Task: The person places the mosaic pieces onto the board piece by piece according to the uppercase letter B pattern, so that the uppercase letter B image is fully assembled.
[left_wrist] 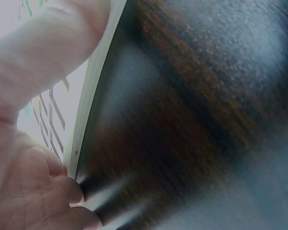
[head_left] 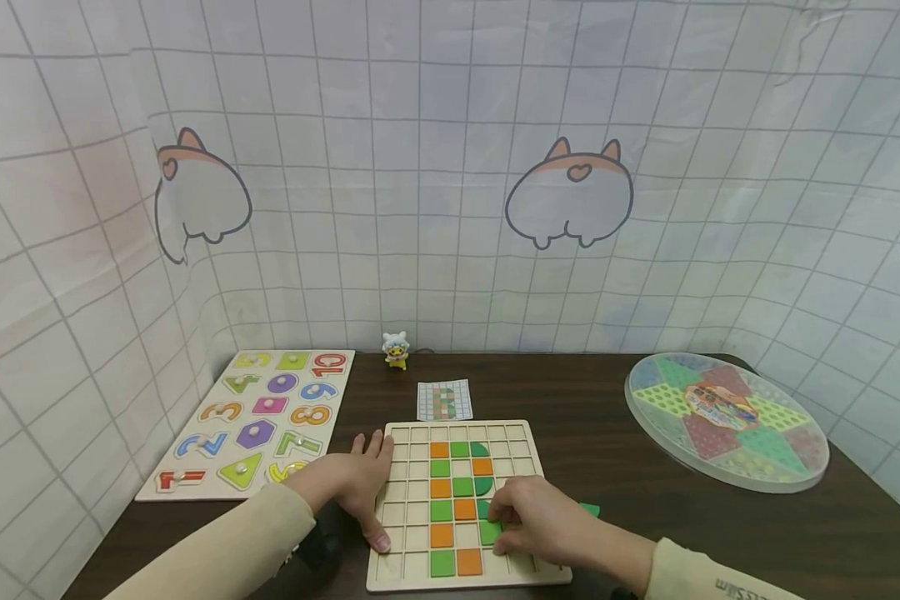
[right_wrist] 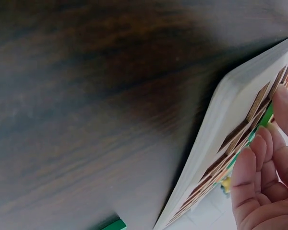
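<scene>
A pale wooden grid board [head_left: 405,517] lies on the dark table, with orange, light green and dark green tiles in its middle columns. My left hand [head_left: 362,483] rests along the board's left edge, fingers and thumb spread apart; in the left wrist view the thumb [left_wrist: 48,48] lies over the rim. Over the right part of the board, my right hand [head_left: 536,521] pinches a light green square tile [head_left: 489,532] between thumb and fingers, at a cell in the tile column. Just above it, a dark green rounded tile [head_left: 483,508] is partly hidden by the fingers.
Behind the board lies a printed pattern card [head_left: 444,401], with a small figurine [head_left: 396,350] farther back. A number-and-shape puzzle board [head_left: 258,406] lies left, a round Chinese checkers board [head_left: 727,421] right. Another green piece [head_left: 590,509] shows beyond my right wrist.
</scene>
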Action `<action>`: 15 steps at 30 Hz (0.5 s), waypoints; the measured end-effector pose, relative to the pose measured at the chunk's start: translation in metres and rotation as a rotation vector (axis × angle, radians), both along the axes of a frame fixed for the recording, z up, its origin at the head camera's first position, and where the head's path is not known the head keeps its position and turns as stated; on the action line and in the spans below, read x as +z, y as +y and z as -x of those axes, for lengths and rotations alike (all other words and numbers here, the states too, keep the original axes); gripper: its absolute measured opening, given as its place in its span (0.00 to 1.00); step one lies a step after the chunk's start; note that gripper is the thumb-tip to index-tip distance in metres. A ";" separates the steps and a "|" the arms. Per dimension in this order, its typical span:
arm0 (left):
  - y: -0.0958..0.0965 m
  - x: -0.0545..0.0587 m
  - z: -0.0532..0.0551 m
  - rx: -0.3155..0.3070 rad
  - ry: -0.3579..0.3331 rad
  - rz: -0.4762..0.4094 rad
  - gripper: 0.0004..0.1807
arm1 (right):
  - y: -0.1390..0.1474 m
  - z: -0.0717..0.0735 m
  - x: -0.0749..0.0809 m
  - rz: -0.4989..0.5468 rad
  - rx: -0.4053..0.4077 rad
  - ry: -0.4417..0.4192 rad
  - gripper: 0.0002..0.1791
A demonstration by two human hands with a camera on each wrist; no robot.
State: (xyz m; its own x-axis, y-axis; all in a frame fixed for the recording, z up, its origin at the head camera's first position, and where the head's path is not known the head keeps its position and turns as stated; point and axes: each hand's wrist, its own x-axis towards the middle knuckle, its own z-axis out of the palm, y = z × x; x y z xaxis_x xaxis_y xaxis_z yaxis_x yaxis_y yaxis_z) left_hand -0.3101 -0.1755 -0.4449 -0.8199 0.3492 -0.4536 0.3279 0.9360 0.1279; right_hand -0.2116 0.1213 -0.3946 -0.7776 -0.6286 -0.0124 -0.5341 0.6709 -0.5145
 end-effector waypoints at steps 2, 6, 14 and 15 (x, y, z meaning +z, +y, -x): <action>0.001 0.002 -0.002 -0.002 0.006 0.008 0.91 | 0.001 0.000 -0.001 0.015 0.002 -0.012 0.11; 0.004 0.013 -0.009 -0.011 -0.001 0.019 0.89 | 0.002 0.000 -0.002 0.033 0.007 -0.012 0.10; 0.018 0.057 -0.041 0.001 -0.012 0.026 0.78 | 0.001 -0.002 -0.003 0.037 0.000 0.030 0.04; 0.018 0.060 -0.042 -0.001 -0.010 0.029 0.77 | 0.001 -0.002 -0.004 0.037 -0.002 0.032 0.04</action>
State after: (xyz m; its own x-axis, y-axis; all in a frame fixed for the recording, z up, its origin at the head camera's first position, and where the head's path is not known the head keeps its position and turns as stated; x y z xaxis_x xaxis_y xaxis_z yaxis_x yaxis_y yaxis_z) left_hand -0.2677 -0.1573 -0.3853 -0.8149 0.3366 -0.4719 0.3274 0.9391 0.1046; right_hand -0.2097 0.1218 -0.3981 -0.7784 -0.6267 0.0352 -0.5493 0.6529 -0.5215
